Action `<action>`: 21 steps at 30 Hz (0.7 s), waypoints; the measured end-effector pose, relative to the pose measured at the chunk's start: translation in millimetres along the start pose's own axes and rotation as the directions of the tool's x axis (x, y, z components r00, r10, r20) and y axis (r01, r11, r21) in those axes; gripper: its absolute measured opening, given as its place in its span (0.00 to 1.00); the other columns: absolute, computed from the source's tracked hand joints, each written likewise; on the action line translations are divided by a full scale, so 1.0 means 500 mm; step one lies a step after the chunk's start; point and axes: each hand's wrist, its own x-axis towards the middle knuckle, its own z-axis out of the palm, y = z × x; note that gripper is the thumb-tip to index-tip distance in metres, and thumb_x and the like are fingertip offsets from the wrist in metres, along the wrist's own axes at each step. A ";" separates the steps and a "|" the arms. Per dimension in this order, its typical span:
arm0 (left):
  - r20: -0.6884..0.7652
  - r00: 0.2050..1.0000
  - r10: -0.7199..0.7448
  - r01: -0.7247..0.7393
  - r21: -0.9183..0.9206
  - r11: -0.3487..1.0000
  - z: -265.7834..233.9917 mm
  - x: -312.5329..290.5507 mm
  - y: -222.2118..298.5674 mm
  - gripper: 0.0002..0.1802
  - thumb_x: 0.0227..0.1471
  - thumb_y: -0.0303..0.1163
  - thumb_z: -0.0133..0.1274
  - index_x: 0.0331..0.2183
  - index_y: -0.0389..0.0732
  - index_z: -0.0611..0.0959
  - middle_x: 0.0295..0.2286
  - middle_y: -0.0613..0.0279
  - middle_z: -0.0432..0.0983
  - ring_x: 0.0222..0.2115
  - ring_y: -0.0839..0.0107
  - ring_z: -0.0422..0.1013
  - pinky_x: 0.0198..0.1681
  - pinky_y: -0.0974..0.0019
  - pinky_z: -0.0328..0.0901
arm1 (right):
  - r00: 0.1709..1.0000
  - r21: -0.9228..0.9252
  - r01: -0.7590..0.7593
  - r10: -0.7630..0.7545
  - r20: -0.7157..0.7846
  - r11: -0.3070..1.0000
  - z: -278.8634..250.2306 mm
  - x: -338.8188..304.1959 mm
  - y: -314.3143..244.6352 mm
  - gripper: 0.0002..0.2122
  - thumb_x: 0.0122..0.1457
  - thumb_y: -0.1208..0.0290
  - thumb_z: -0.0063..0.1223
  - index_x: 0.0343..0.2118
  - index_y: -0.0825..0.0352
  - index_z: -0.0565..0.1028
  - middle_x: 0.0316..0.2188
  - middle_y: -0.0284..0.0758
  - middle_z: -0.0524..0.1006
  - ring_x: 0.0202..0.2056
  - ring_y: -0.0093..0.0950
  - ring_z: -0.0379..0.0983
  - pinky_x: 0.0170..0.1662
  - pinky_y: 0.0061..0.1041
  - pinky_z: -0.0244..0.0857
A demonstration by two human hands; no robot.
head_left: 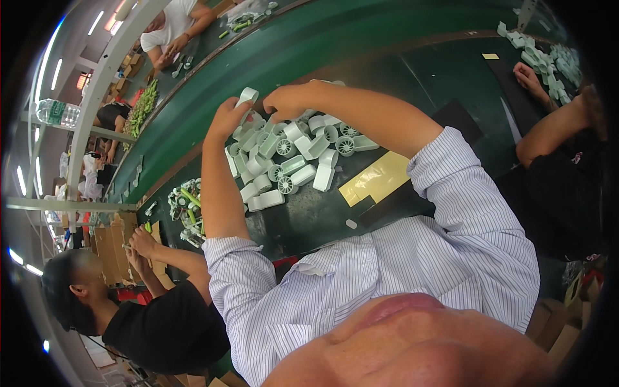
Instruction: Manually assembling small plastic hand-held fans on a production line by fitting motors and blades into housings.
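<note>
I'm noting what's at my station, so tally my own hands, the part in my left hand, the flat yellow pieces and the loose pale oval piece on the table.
Own hands, left hand and right hand: 2
Held pale green part: 1
Flat yellow pieces, large sheet and small label: 2
Pale oval piece: 1
Total: 6

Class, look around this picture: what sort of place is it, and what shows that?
Probably a factory assembly workshop: a heap of pale green plastic parts lies on a green worktable, with a co-worker in black at the left.
</note>
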 end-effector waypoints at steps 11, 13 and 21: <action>-0.243 0.959 0.146 -0.116 0.133 0.984 0.004 -0.067 0.062 0.24 0.47 0.47 0.55 0.34 0.33 0.78 0.22 0.59 0.77 0.25 0.70 0.73 0.32 0.67 0.65 | 0.988 -0.036 0.083 -0.087 -0.127 0.996 0.000 -0.135 -0.007 0.18 0.56 0.61 0.53 0.47 0.64 0.72 0.44 0.41 0.74 0.47 0.39 0.71 0.49 0.36 0.64; -0.300 0.942 0.150 -0.114 0.135 0.984 0.014 -0.123 0.095 0.22 0.48 0.46 0.56 0.34 0.34 0.78 0.21 0.60 0.77 0.24 0.71 0.73 0.32 0.67 0.66 | 0.992 0.009 0.068 -0.067 -0.112 0.998 -0.012 -0.182 -0.026 0.17 0.56 0.62 0.53 0.47 0.64 0.72 0.44 0.42 0.74 0.48 0.39 0.70 0.49 0.36 0.64; 0.200 0.923 0.328 -0.133 -0.635 0.761 0.263 -0.337 0.213 0.17 0.52 0.32 0.54 0.42 0.34 0.74 0.29 0.58 0.78 0.27 0.76 0.73 0.33 0.71 0.67 | 0.963 0.136 -0.138 0.165 -0.212 0.981 -0.002 -0.372 0.062 0.18 0.55 0.67 0.55 0.48 0.66 0.71 0.46 0.43 0.72 0.49 0.39 0.68 0.51 0.34 0.63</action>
